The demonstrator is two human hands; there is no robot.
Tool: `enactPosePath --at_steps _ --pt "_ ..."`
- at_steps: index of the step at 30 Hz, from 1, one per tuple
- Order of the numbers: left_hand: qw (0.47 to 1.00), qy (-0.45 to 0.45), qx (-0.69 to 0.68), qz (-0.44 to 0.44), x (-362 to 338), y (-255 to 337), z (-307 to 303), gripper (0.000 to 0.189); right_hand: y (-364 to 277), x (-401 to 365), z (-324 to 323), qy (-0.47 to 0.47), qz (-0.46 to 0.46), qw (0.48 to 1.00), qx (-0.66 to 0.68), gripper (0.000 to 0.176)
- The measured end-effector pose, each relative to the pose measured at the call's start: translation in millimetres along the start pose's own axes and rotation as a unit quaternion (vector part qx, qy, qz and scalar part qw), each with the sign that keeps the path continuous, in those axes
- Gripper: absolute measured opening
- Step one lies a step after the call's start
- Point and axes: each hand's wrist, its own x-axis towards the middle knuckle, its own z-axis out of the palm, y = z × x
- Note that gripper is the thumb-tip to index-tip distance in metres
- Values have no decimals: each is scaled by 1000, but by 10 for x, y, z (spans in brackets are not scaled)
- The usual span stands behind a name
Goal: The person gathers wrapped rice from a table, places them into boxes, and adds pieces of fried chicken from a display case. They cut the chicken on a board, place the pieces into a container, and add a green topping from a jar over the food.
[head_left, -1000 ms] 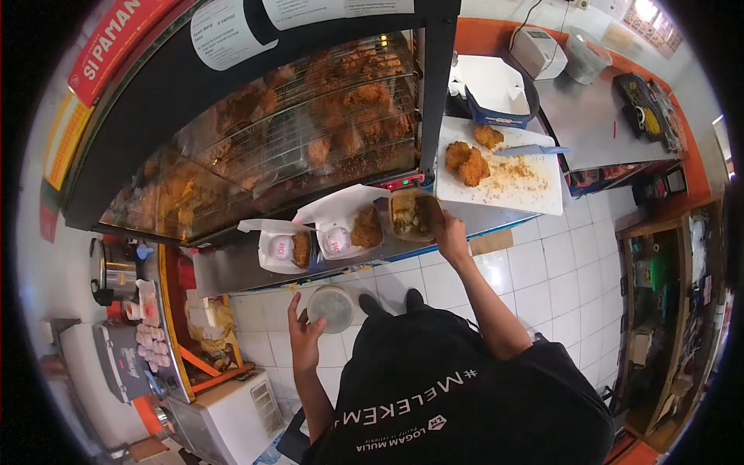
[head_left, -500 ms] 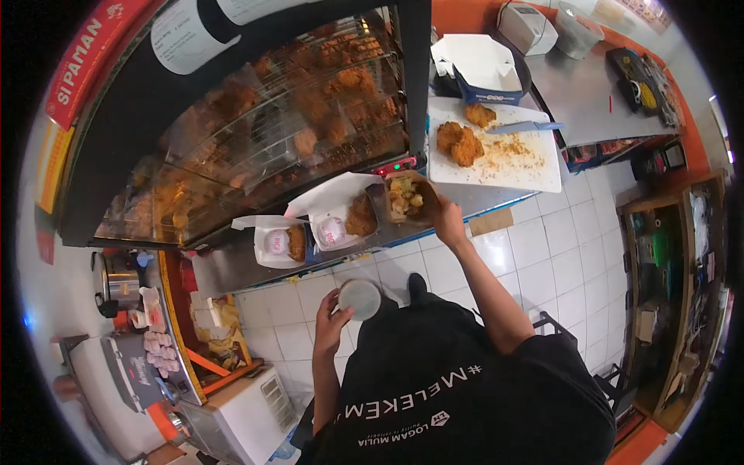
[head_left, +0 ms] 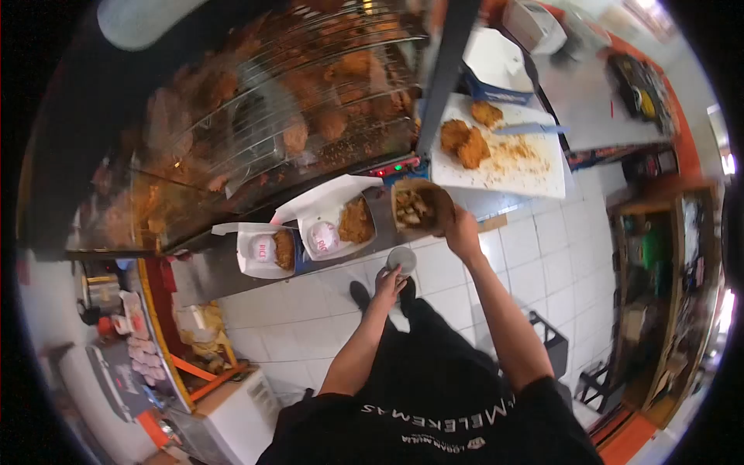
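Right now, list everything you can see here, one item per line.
case: one, dark frame, glass, holds fried chicken, upper left
meal boxes: two, white, open, on the ledge below the case
board: one, white, right of the case
chicken pieces: three, golden, on the board
knife: one, blue handle, on the board
blue box: one, white inside, open, behind the board
bowl: one, brown, food inside, at the ledge
lid: one, whitish, round, below the bowl
left hand: holds the lid
right hand: holds the bowl
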Motion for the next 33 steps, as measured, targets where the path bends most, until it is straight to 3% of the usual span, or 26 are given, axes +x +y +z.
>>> enactPosePath --at_steps 1,3,4,5,6,8,12,17,20,22,24,25,27,29,31,33 --pt "997 71 1 14 132 -13 113 52 102 -16 51 11 -13 1000 -15 29" --pt "998 26 -54 8 737 -181 -24 53 -148 -114 -69 20 -43 998 32 30" --pt "989 -54 -131 45 990 -299 -148 43 -102 -135 -53 -7 25 993 115 33" --pt "978 27 -196 72 1141 -373 3 30 -48 -81 -23 -28 90 976 196 36" --pt "964 10 -239 118 1205 -322 70 30 4 -104 3 -51 164 946 274 38" --pt "929 -19 -319 188 1332 -121 204 30 -35 -142 -50 -63 129 959 244 41" --pt "908 -15 -366 203 1571 193 368 29 -1 -87 -69 -88 92 966 227 42" --pt "910 -13 -359 207 1635 283 347 27 -131 -91 -7 -108 76 959 252 40" --pt "930 -24 -303 207 1557 28 183 26 -134 -168 6 -96 72 952 283 41" --pt "956 -31 -173 235 1380 -243 -13 26 -219 -202 57 -78 74 948 300 42" --pt "959 -3 114 261 869 -312 -148 21 -131 -260 -23 -74 74 964 245 44" --pt "922 15 278 270 489 -233 -180 18 -55 -322 -117 -68 79 971 216 45" --pt "860 -58 425 276 -668 248 -236 17 -27 -436 -364 -83 112 971 195 47" --pt "912 -24 164 374 -1034 236 -461 17 -98 -461 -583 -60 87 977 188 47" --pt "752 133 294 575 -1805 1031 -476 15 -224 -454 -755 -22 -13 982 186 41" --pt "667 268 325 614 -2181 1701 -456 19 -919 -415 -957 23 -98 974 203 36"
